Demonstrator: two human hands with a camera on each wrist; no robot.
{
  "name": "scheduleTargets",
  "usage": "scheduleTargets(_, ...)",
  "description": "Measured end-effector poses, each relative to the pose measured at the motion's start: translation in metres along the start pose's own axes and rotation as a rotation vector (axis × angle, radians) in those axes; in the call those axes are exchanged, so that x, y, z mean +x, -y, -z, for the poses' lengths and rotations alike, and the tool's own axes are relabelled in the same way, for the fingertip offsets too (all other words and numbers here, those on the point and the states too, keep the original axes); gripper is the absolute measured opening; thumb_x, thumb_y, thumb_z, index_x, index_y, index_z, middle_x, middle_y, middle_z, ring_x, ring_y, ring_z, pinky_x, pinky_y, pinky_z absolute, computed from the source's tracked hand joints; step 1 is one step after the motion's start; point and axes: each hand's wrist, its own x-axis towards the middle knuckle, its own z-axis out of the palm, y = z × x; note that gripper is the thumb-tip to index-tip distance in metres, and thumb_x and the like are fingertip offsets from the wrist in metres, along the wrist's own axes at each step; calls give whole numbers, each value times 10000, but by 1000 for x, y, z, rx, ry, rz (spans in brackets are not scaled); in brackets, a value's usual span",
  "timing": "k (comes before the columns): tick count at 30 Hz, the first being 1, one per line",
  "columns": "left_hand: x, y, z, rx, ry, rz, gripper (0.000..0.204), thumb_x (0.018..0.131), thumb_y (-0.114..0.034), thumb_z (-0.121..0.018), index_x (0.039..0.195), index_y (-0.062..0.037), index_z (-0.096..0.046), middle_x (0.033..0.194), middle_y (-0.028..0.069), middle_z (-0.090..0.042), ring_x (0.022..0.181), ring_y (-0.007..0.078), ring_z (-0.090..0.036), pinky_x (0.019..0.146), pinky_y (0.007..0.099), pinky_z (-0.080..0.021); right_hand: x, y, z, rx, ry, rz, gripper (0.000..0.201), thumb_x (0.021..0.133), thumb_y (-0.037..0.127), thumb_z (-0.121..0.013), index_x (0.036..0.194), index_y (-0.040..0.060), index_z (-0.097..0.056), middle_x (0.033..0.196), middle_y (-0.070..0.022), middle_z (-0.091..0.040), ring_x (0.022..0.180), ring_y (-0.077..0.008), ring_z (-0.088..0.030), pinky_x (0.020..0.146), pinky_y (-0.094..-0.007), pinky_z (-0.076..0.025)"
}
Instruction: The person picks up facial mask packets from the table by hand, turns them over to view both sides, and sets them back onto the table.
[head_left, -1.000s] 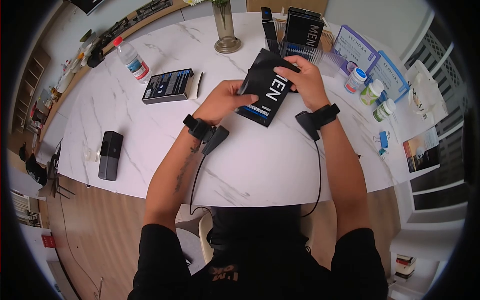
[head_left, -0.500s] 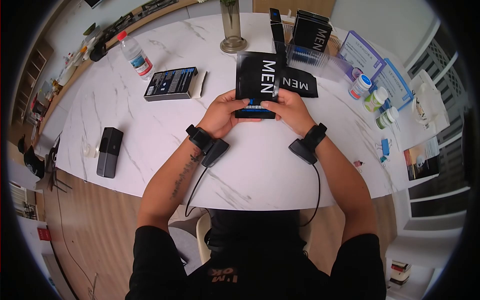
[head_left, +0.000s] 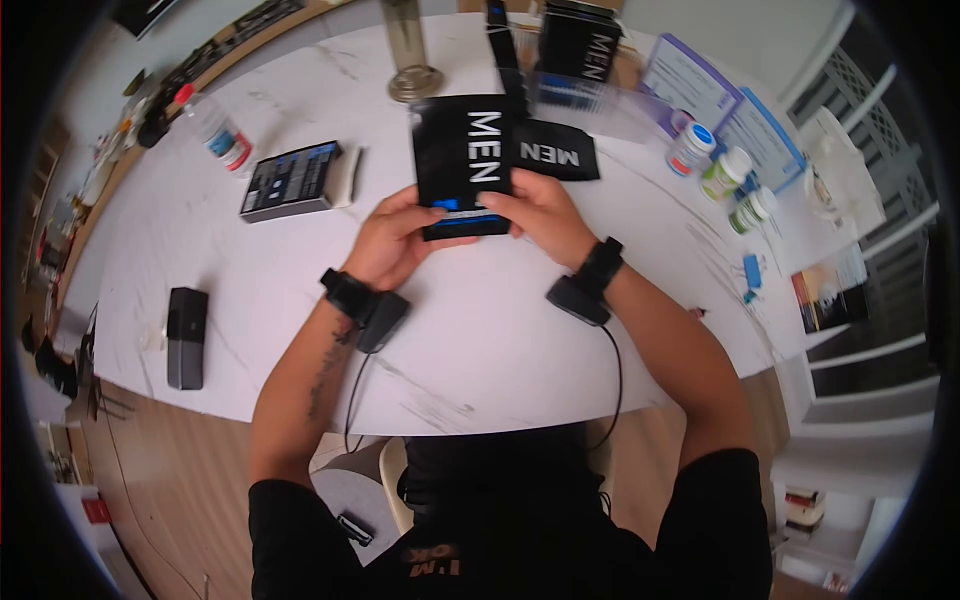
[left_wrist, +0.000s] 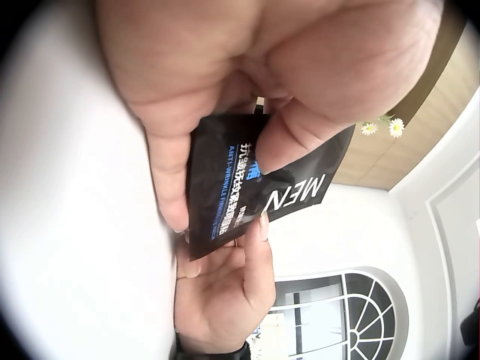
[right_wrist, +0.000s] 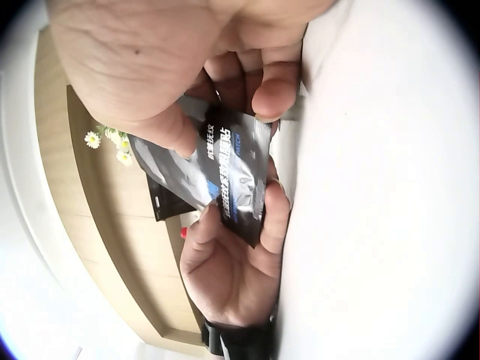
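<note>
Both hands hold a black sachet marked MEN [head_left: 462,150] upright over the table, its printed face toward the head camera. The left hand [head_left: 396,240] pinches its lower left corner, thumb on the front and fingers behind. At the lower right edge the right hand [head_left: 545,215] pinches it the same way. Up close, the left wrist view shows blue and white print on the sachet [left_wrist: 217,180]; in the right wrist view the foil [right_wrist: 232,180] looks creased and shiny. A second MEN sachet [head_left: 570,158] lies flat on the table behind the right hand.
A black box [head_left: 290,182] with its flap out and a bottle [head_left: 218,135] stand left, with a dark case [head_left: 187,338] nearer. Behind are a vase [head_left: 412,75] and a clear organizer [head_left: 620,115] of sachets. Several small bottles [head_left: 692,150] and blue clips [head_left: 751,270] are right.
From a tilted hold, the sachet has turned upright, with both hands now at its lower edge. The right hand has moved down, uncovering the second sachet. The head view has shifted.
</note>
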Motion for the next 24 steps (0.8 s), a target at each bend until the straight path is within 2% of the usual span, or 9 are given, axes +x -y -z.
scheduleTargets(2,-2,-1,-4,34,-3,16,344,921,14,-439,1257,63,-493,1203,183,-598,1088,301,-622,955,459,-530,-5,6,-4,-4,1,-28,242,896,259,-676,989,40,-634,771,13,-616,632,-41,-518,516,-197,-402)
scheduleTargets(4,-2,2,-1,16,-25,3,335,921,16,-446,1247,59,-505,1191,179,-606,1076,293,-629,949,452,-535,-4,3,-3,16,32,26,240,907,249,-662,1014,36,-639,796,14,-626,639,-38,-517,520,-201,-400)
scheduleTargets(6,-2,3,4,1,-54,-20,325,920,18,-454,1237,55,-517,1178,176,-614,1063,285,-636,944,445,-539,-5,5,1,107,109,46,225,916,220,-648,1041,34,-639,826,12,-636,660,-34,-521,545,-200,-408)
scheduleTargets(8,-2,4,7,45,-37,5,398,921,-7,-459,1312,63,-440,1248,206,-572,1130,301,-602,976,464,-512,-2,4,12,146,168,39,219,919,191,-633,1064,26,-635,850,5,-639,690,-45,-532,596,-199,-425)
scheduleTargets(11,-3,1,-1,25,-34,0,371,929,-5,-458,1295,59,-454,1235,199,-580,1113,297,-610,967,460,-519,2,0,26,151,263,0,256,916,191,-623,1101,13,-620,871,-9,-633,707,-71,-542,657,-212,-439)
scheduleTargets(14,-4,1,1,19,-46,2,358,937,-11,-454,1289,52,-460,1228,194,-583,1105,294,-613,962,464,-522,0,7,22,150,314,12,264,912,193,-629,1105,14,-612,874,-13,-635,710,-72,-545,664,-213,-446)
scheduleTargets(19,-1,1,-1,22,-32,0,358,939,-12,-454,1293,43,-459,1220,187,-585,1102,289,-614,957,472,-524,-3,10,14,62,211,-5,257,909,200,-633,1089,17,-618,853,-4,-626,689,-59,-534,617,-200,-441)
scheduleTargets(22,-1,2,1,-23,-50,-17,305,936,2,-470,1232,57,-519,1163,190,-614,1031,286,-647,914,435,-563,0,7,6,27,155,-27,229,914,166,-613,1091,21,-626,918,-10,-640,711,-59,-547,585,-199,-447)
scheduleTargets(24,-1,2,3,-2,-30,2,367,931,5,-441,1296,43,-457,1241,190,-573,1113,296,-608,963,482,-521,-2,10,-3,51,9,-77,213,908,167,-622,1073,32,-640,907,1,-638,699,-49,-539,572,-196,-436)
